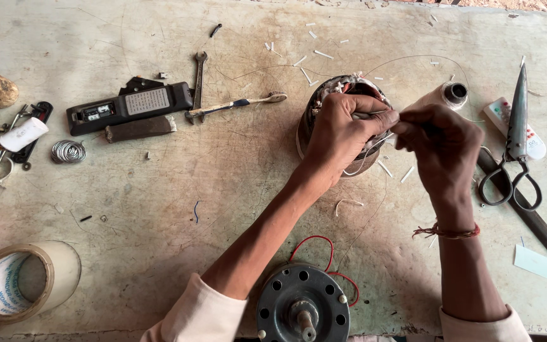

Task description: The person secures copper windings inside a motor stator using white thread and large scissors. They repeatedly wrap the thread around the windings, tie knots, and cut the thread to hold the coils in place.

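Observation:
A round motor stator [343,92] with copper windings stands on the worn grey bench. My left hand [343,130] rests over its top and pinches a thin metal tool or needle against the windings. My right hand [441,142] is closed right beside it, pinching a fine thread that loops up and away over the bench. A spool of white thread [447,95] lies just behind my right hand. Most of the stator's near side is hidden by my left hand.
A dark motor end cover [303,306] with a shaft and red wire sits at the near edge. Scissors [514,149] lie at right. At left are a tape roll [23,278], solder coil [68,151], black tester [131,106], spanner [199,82], toothbrush [238,103].

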Demonstrator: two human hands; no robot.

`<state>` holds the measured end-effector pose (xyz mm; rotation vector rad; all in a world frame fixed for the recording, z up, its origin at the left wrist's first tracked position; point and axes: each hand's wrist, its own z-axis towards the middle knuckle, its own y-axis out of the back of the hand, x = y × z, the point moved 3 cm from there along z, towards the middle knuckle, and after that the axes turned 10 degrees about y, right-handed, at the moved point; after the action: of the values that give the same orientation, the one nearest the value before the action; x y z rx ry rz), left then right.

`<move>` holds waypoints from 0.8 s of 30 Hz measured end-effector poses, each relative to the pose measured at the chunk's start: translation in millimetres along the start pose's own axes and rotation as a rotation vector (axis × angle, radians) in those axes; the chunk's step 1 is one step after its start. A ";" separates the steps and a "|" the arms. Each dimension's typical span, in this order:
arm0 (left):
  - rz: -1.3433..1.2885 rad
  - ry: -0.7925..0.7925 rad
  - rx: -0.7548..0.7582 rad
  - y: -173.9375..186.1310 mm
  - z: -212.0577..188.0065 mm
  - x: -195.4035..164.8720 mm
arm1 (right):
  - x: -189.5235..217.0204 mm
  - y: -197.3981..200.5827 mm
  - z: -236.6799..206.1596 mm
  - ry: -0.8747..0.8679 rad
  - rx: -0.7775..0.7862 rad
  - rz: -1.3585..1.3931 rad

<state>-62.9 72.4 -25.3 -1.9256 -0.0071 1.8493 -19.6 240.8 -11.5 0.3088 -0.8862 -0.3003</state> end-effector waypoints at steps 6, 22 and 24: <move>0.665 -0.023 -0.275 40.7 -4.4 -6.0 | -9.8 23.8 -20.9 -0.009 0.087 -0.395; 0.903 -0.350 -0.329 -6.5 8.5 -6.2 | -0.5 -28.5 -26.6 -0.279 -0.141 0.836; 0.841 -0.321 -0.341 -1.7 10.0 -0.1 | 0.0 -28.0 -27.5 -0.280 -0.133 0.835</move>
<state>-71.9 77.1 -24.5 -1.9850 0.4803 2.8491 -1.5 219.0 -38.6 -0.2442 -1.1858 0.3820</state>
